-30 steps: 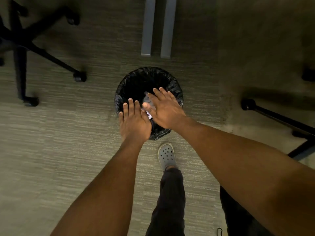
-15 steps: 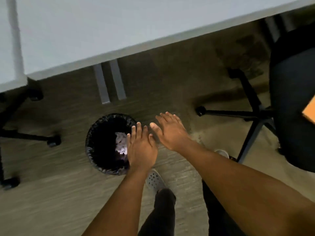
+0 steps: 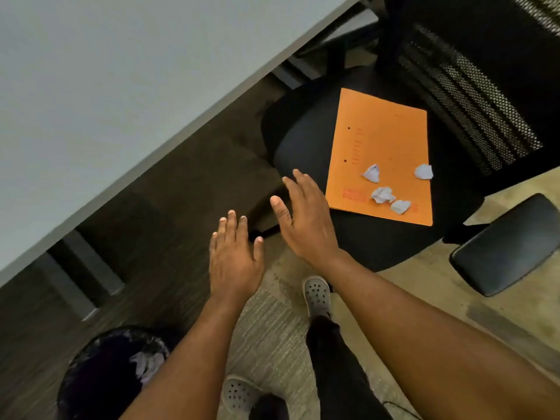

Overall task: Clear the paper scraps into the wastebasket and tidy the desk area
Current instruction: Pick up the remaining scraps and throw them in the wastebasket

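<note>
Both hands hang palm-down over the floor with nothing in them. The left hand point(image 3: 235, 262) has its fingers point(image 3: 230, 225) straight and slightly spread, the thumb out to the right. The right hand point(image 3: 306, 219) is flat too, its fingers point(image 3: 298, 183) close together and pointing up and away, the thumb splayed toward the left hand; the two hands are near each other but apart. Just beyond and to the right of the right fingertips lies an orange folder point(image 3: 385, 140), flat on the black seat of a chair point(image 3: 303, 140). Four crumpled scraps rest on the folder's near end: one point(image 3: 372, 172) closest to the right fingertips, another point(image 3: 423, 171) at the folder's far right edge, and two more point(image 3: 383, 195) point(image 3: 400, 206) side by side nearer the person, level with the right knuckles. None of them touches a finger; the nearest corner of the folder sits just beside the back of the right hand (whether it touches cannot be told). The bin point(image 3: 100, 368), lined with a black bag, stands well behind and to the left of the left fingers, below the left forearm, with pale paper point(image 3: 145, 363) showing inside. The grey desk point(image 3: 106, 86) runs diagonally above the left fingertips. A chair armrest point(image 3: 509, 244) sits off to the right of the right wrist.
</note>
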